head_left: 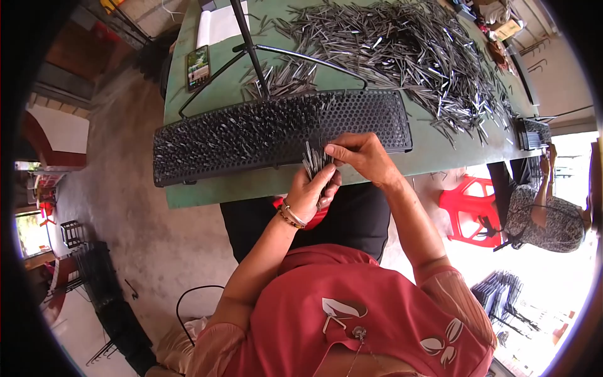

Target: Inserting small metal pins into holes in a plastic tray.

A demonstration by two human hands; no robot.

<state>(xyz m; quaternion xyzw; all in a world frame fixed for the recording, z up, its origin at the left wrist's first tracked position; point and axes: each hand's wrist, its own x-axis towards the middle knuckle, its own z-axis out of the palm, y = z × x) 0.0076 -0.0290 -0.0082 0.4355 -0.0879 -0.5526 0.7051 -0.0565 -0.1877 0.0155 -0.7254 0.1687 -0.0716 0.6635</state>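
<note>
My left hand (306, 196) is closed around a bundle of thin dark metal rods (312, 161), their ends sticking up past the thumb. My right hand (365, 159) pinches thumb and forefinger together right beside those ends; whatever is between its fingertips is too small to make out. Just beyond both hands lies a long black perforated metal tray (377, 114). Short rods (232, 133) stand upright in its holes over the left and middle part, while the right end shows bare holes. A black wire frame (301, 55) rises behind the tray.
A large heap of loose rods (408, 53) covers the back of the green table (440, 151). A phone (198, 68) and white paper (221, 26) lie at the far left. Red stools (468, 210) and another person (545, 213) are to the right.
</note>
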